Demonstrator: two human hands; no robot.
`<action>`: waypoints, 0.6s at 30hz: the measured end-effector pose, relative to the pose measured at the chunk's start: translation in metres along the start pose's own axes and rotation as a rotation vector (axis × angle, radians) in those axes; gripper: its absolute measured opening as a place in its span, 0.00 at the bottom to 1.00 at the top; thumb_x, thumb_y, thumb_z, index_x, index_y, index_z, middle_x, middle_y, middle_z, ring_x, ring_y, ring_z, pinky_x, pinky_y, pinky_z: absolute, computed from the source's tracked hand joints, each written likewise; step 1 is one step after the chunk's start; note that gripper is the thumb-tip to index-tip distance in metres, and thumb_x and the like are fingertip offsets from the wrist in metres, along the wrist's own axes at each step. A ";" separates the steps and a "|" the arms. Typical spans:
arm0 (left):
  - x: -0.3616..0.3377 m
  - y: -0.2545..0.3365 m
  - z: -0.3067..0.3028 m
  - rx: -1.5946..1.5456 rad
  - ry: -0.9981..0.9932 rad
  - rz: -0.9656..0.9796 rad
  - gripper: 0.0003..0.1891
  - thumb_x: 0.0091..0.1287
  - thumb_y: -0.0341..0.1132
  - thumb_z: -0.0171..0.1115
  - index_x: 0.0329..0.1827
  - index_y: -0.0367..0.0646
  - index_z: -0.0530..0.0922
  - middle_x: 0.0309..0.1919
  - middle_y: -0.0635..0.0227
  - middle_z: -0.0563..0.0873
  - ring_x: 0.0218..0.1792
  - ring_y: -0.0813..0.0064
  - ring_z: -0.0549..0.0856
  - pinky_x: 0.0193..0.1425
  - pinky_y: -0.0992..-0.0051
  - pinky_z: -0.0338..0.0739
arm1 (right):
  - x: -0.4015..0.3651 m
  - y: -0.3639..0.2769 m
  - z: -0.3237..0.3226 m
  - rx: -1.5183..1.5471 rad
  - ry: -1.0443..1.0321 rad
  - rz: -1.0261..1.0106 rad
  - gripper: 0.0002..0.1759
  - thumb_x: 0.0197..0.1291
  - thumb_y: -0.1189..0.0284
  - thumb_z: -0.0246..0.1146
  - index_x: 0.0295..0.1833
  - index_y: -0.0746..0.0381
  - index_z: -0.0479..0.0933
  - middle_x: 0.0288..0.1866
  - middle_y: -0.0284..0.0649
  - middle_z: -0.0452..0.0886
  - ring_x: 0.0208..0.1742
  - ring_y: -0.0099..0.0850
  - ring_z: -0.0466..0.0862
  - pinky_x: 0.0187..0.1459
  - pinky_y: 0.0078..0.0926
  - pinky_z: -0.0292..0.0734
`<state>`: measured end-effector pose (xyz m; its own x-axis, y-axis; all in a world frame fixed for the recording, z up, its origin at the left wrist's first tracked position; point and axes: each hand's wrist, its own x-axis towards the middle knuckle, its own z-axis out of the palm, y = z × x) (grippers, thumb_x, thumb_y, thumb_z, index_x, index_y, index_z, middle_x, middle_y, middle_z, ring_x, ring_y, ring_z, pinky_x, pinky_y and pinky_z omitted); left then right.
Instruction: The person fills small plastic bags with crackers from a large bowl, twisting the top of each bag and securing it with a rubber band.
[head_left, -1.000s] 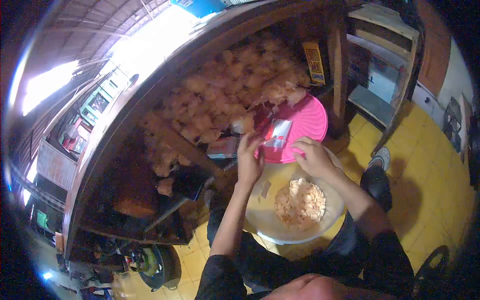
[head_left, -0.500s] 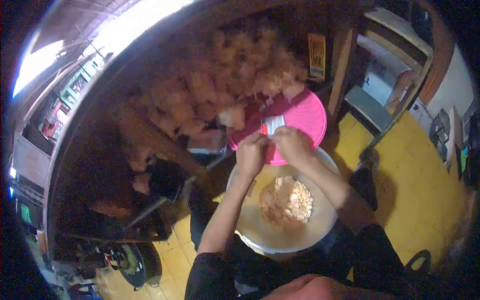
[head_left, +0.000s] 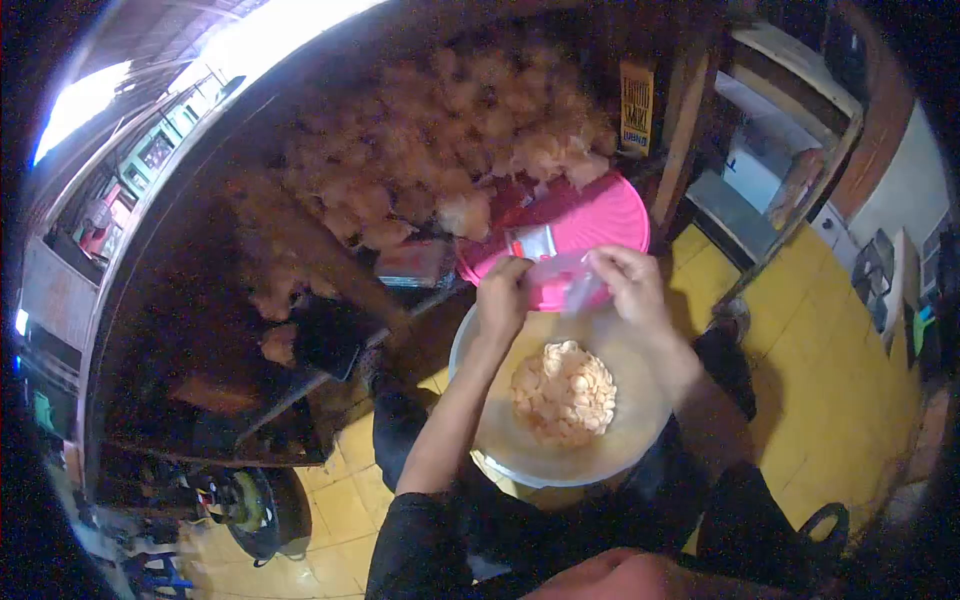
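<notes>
Fingers of left hand (head_left: 503,300) and right hand (head_left: 630,285) pinch a clear plastic bag (head_left: 567,283) above the bowl (head_left: 640,420).

Wooden table (head_left: 190,340) is carrying a pink tray (head_left: 610,215); bagged snacks (head_left: 440,150) are lying piled just beside the tray.

Clear plastic bag (head_left: 568,288), pinched between left hand (head_left: 503,298) and right hand (head_left: 628,285): blurred, contents indeterminate. Packet (head_left: 531,242) at its 11 o'clock: print unreadable. Yellow sign (head_left: 635,105), 1 o'clock of the view: lettering illegible. Pink tray (head_left: 600,215): 10 o'clock portion hidden beneath bagged crackers (head_left: 450,140). Basin (head_left: 640,415): 12 o'clock rim covered by both hands.
</notes>
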<state>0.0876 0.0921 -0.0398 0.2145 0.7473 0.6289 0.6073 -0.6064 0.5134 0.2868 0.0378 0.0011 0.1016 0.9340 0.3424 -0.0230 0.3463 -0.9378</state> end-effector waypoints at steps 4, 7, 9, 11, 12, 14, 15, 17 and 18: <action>0.000 0.033 -0.032 0.065 0.082 0.063 0.08 0.59 0.27 0.65 0.41 0.42 0.84 0.37 0.57 0.84 0.39 0.53 0.84 0.44 0.61 0.77 | -0.003 -0.016 -0.013 0.076 0.139 0.288 0.11 0.70 0.71 0.59 0.43 0.69 0.82 0.26 0.32 0.82 0.18 0.19 0.77 0.20 0.19 0.71; -0.014 0.070 -0.055 -0.056 0.065 0.134 0.08 0.60 0.31 0.68 0.40 0.38 0.83 0.42 0.56 0.85 0.43 0.56 0.84 0.48 0.64 0.78 | -0.006 0.000 -0.009 0.053 0.093 0.143 0.12 0.69 0.69 0.60 0.46 0.68 0.82 0.27 0.34 0.83 0.18 0.18 0.75 0.19 0.17 0.69; -0.027 0.097 -0.052 -0.121 -0.011 0.145 0.08 0.60 0.31 0.69 0.39 0.38 0.83 0.42 0.56 0.85 0.42 0.56 0.83 0.48 0.65 0.78 | -0.013 -0.005 0.000 0.047 0.096 0.145 0.12 0.70 0.69 0.60 0.46 0.68 0.82 0.27 0.35 0.83 0.18 0.19 0.77 0.20 0.18 0.71; -0.036 0.113 -0.042 -0.124 -0.044 0.050 0.10 0.60 0.30 0.70 0.41 0.36 0.81 0.40 0.57 0.85 0.40 0.62 0.85 0.47 0.70 0.78 | -0.015 -0.006 0.009 0.032 0.075 0.144 0.13 0.70 0.69 0.59 0.45 0.69 0.82 0.28 0.36 0.83 0.19 0.20 0.78 0.20 0.18 0.72; -0.040 0.109 -0.040 -0.118 -0.044 0.042 0.10 0.60 0.30 0.70 0.41 0.36 0.81 0.40 0.57 0.85 0.40 0.62 0.85 0.47 0.70 0.78 | -0.016 -0.003 0.013 0.040 0.060 0.167 0.13 0.70 0.69 0.59 0.47 0.69 0.82 0.29 0.36 0.83 0.20 0.20 0.79 0.22 0.18 0.74; -0.051 0.094 -0.034 -0.306 -0.189 -0.224 0.11 0.64 0.27 0.68 0.44 0.36 0.75 0.35 0.62 0.82 0.38 0.70 0.84 0.44 0.74 0.78 | -0.019 -0.003 0.017 0.050 0.031 0.199 0.13 0.71 0.69 0.58 0.49 0.69 0.81 0.29 0.36 0.83 0.22 0.21 0.80 0.24 0.17 0.75; -0.052 0.091 -0.035 -0.302 -0.187 -0.238 0.11 0.64 0.27 0.68 0.44 0.36 0.75 0.35 0.62 0.82 0.38 0.70 0.84 0.44 0.74 0.78 | -0.019 -0.008 0.018 0.141 0.012 0.226 0.12 0.70 0.70 0.60 0.49 0.69 0.80 0.31 0.35 0.83 0.25 0.19 0.80 0.26 0.17 0.75; -0.052 0.080 -0.036 -0.687 0.000 -0.383 0.10 0.64 0.23 0.67 0.42 0.38 0.74 0.32 0.68 0.83 0.36 0.80 0.84 0.41 0.80 0.78 | -0.023 -0.009 0.018 0.232 -0.014 0.272 0.12 0.68 0.70 0.61 0.49 0.69 0.79 0.32 0.35 0.83 0.28 0.18 0.80 0.29 0.18 0.76; -0.052 0.081 -0.044 -0.721 -0.010 -0.478 0.11 0.63 0.20 0.67 0.41 0.39 0.72 0.31 0.70 0.84 0.34 0.81 0.84 0.40 0.80 0.79 | -0.025 -0.006 0.017 0.132 -0.047 0.160 0.12 0.67 0.70 0.64 0.49 0.68 0.79 0.32 0.34 0.83 0.29 0.17 0.80 0.30 0.17 0.75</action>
<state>0.0925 -0.0075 -0.0053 0.0689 0.9665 0.2474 0.0008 -0.2480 0.9688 0.2678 0.0141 -0.0008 0.0401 0.9799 0.1953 -0.1656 0.1993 -0.9658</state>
